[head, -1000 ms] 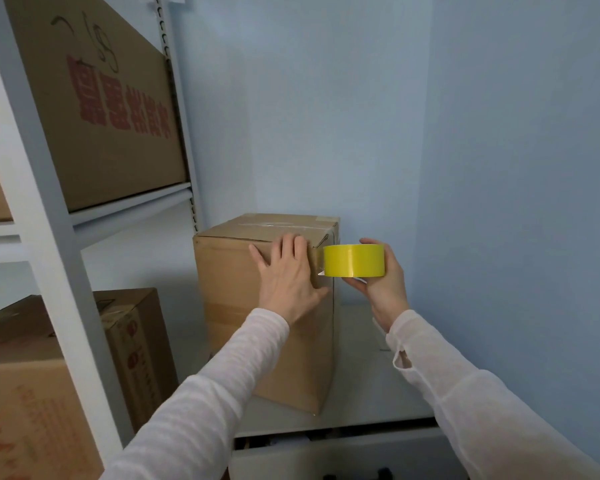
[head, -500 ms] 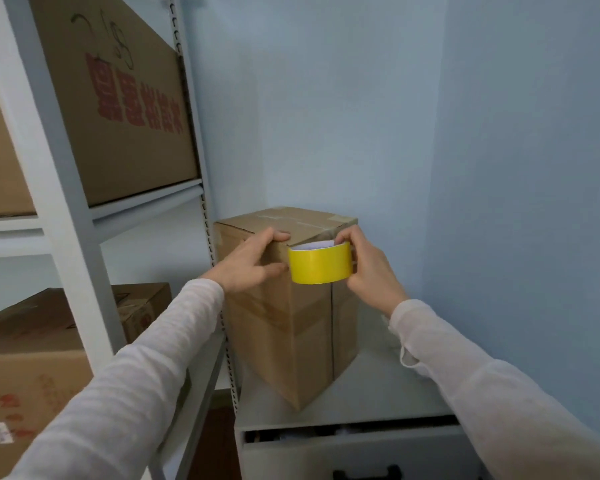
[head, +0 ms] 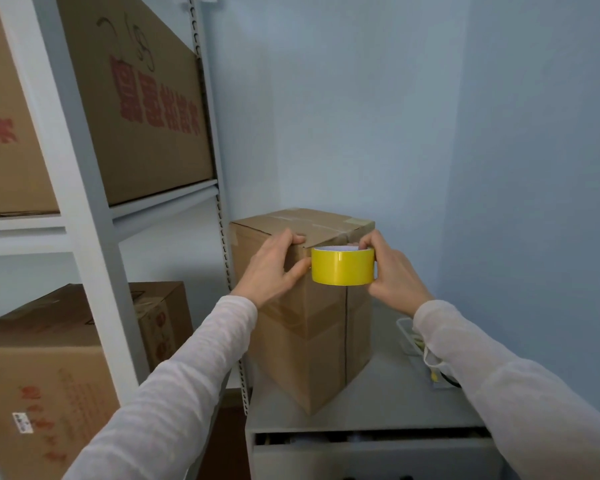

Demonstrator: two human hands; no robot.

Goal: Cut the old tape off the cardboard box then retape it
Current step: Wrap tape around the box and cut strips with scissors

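cardboard box upright on the grey desk, yellow tape roll held at its top corner.
the right hand grips the roll; the left hand clasps the box's top edge, thumb beside the roll.

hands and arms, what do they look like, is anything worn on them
Both arms wear long, thin, off-white knit sleeves: the left sleeve and right sleeve reach the wrists. The left hand and right hand are bare, with no gloves, rings or watch visible.
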